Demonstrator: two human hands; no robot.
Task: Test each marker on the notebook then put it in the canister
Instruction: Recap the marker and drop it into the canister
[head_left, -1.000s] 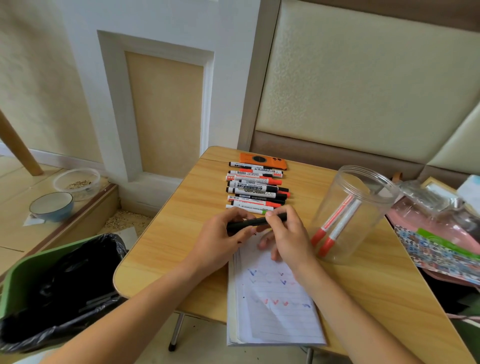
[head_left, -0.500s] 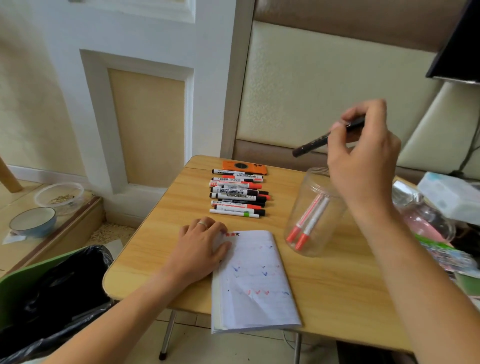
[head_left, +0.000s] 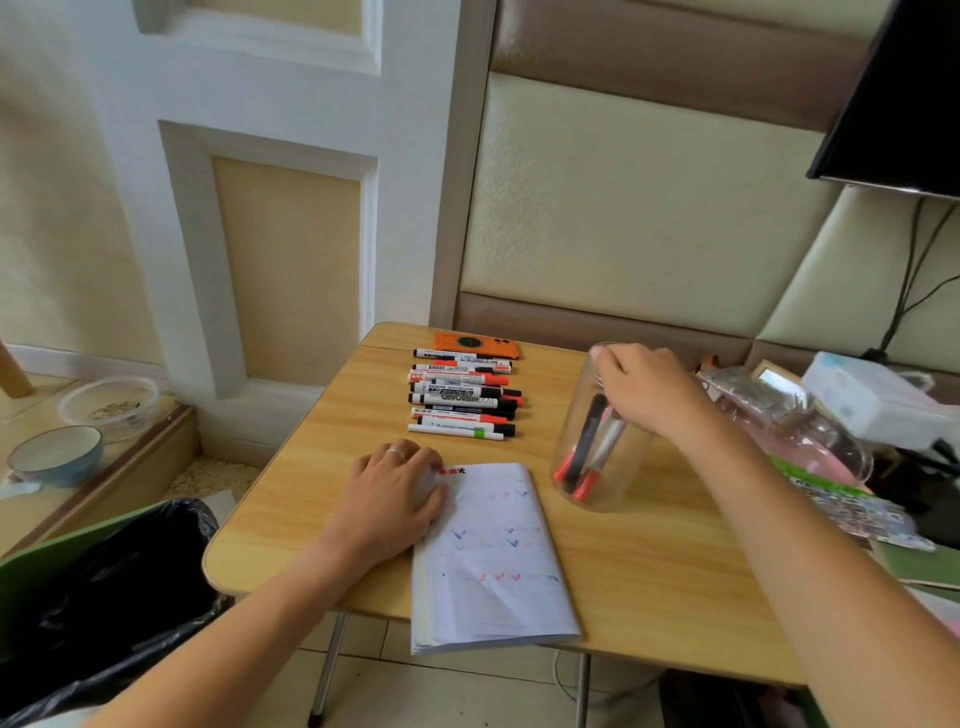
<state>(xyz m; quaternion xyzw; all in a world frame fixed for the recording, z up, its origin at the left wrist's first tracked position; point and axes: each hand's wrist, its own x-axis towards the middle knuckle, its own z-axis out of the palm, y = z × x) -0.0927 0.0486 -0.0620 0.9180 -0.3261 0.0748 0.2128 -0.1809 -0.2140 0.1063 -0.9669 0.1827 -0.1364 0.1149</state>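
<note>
A: Start big. What's the table (head_left: 322, 499) like?

B: Small and crowded. The notebook (head_left: 493, 561) hangs over its six o'clock edge, and the left hand (head_left: 395, 499) lies flat on the page's ten o'clock corner, fingers straight, gripping nothing.

A: And the canister (head_left: 597, 457)?

B: At two o'clock from the notebook, clear, leaning slightly. The right hand (head_left: 644, 395) sits over its mouth, fingers curled downward. A black marker (head_left: 587, 441) stands inside beside two red-capped ones; whether the fingers have let go of it I cannot tell.

A: What could go wrong?

B: I'd judge the canister is light and tall, so a wrist brushing the rim on the way out could tip it toward the clutter at three o'clock.

A: Room to move?

B: Open wood lies between notebook and the row of untested markers (head_left: 462, 400) at twelve o'clock. An orange phone (head_left: 475, 345) sits just behind them, near the far edge, so a careless reach might shove it off.
</note>
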